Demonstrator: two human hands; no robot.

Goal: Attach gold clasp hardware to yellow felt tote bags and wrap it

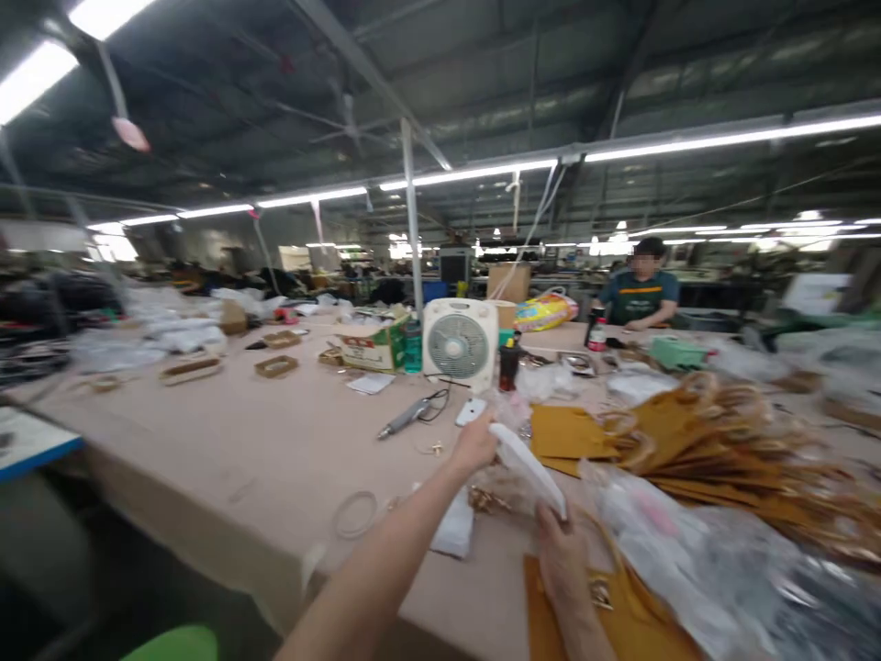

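A curved, folded white strip (527,466), perhaps paper or foam, stretches between my two hands above the table. My left hand (474,442) grips its far end with closed fingers. Its near end is pinched in my right hand (561,546). Under my right wrist lies a mustard-coloured bag (547,615) with a gold metal clasp (600,592). Left of the strip are a stack of white sheets (454,525) and a small heap of gold metal parts (487,500). A white phone (471,411) lies just beyond my left hand.
A grey electric screwdriver (406,419) with a cord lies in front of a white box fan (460,344). Mustard bags (708,441) and clear plastic wrapping (681,532) cover the right side. Small cardboard trays (276,365) sit left. A co-worker (641,289) is across the table.
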